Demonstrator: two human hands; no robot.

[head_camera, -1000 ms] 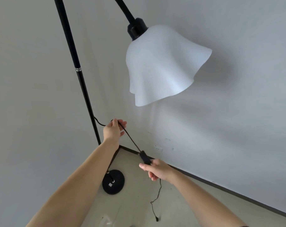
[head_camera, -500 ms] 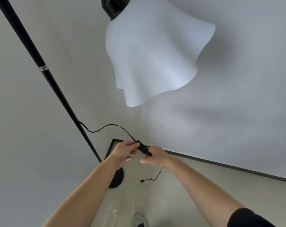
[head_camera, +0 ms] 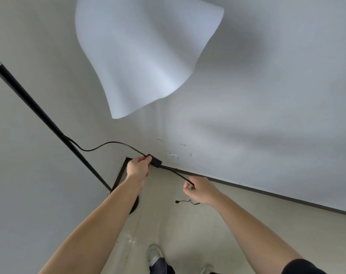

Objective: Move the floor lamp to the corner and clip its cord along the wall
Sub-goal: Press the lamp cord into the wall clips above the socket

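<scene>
Floor lamp — black pole [head_camera: 39, 113] and base [head_camera: 136, 204] standing in the floor's corner, white shade [head_camera: 144, 56] overhead. Cord [head_camera: 100, 146] runs from pole to inline switch [head_camera: 155, 161]. Left hand [head_camera: 137, 169] pinched on cord at the switch; right hand [head_camera: 199, 191] pinched on cord further along — plug end [head_camera: 177, 201] on floor [head_camera: 188, 234].

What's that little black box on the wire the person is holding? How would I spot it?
Start at the big white lamp shade and drop down to the room's corner, where the two hands meet the thin black cord. The left hand pinches the cord right at the inline switch. It is the only thick, blocky lump on an otherwise thin cord.
</scene>
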